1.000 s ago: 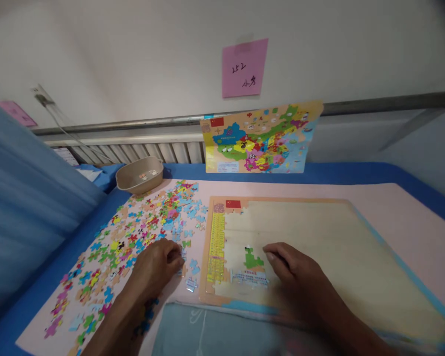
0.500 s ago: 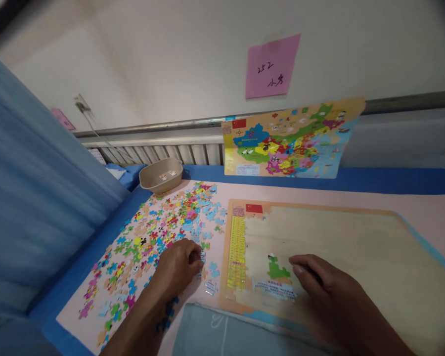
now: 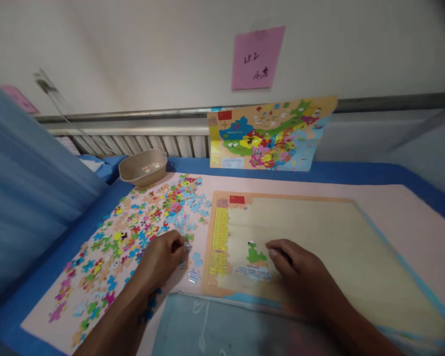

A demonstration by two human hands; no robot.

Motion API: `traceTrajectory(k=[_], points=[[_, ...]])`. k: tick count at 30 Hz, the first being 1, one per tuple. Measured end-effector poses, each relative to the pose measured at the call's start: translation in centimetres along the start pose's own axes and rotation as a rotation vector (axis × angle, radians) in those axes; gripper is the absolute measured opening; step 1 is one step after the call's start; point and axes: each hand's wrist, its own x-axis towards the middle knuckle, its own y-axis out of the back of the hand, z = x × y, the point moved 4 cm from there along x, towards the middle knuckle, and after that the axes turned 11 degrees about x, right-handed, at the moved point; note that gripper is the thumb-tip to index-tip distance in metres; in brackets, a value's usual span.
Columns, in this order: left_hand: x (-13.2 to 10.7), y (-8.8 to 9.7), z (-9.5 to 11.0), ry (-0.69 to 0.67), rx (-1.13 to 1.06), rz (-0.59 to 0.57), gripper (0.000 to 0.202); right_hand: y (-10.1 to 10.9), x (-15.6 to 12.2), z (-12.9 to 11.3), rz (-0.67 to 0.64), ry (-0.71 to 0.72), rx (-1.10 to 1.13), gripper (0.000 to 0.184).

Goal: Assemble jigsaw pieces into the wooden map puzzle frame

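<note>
My left hand (image 3: 162, 259) is closed with curled fingers, low over the right edge of the loose puzzle pieces (image 3: 133, 232). Whatever its fingertips may hold is hidden. Over the puzzle board (image 3: 296, 227), my right hand (image 3: 300, 267) has its thumb and forefinger pressed together beside a small joined green section (image 3: 255, 253); I cannot make out anything between them. Below that section lies a pale blue part with printed text (image 3: 252, 272). Joined along the board's left side are a yellow text strip (image 3: 219, 232) and a red flag corner (image 3: 237, 200).
A finished map picture (image 3: 270, 138) leans against the wall rail behind the board. The beige basin (image 3: 144, 168), with a few pieces inside, stands at the back left. A blue curtain (image 3: 33, 212) hangs at left, and a grey-blue cloth (image 3: 215, 326) lies in front.
My view has turned slightly right, so everything sits farther left in the picture. Both hands keep nearly the same poses and places relative to the board and pieces.
</note>
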Motion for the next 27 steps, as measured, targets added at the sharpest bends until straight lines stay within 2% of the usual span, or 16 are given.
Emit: traceTrajectory(k=[5, 9, 19, 23, 27], points=[[0.0, -0.2, -0.2, -0.012, -0.082, 0.018, 0.014, -0.1, -0.1, -0.1, -0.012, -0.050, -0.017, 0.040], [0.0, 0.0, -0.1, -0.003, -0.140, 0.024, 0.017, -0.2, -0.1, 0.0, -0.022, -0.031, -0.011, 0.039], [-1.3, -1.9, 2.0, -0.051, -0.487, -0.119, 0.018, -0.2, -0.2, 0.0, -0.025, -0.023, -0.023, 0.038], [-1.7, -2.5, 2.7, -0.062, -0.520, -0.164, 0.016, -0.1, -0.1, 0.1, -0.028, -0.029, -0.014, 0.039], [-1.5, -2.4, 2.3, -0.060, -0.488, -0.147, 0.018, -0.2, -0.1, 0.2, -0.033, -0.016, -0.017, 0.038]])
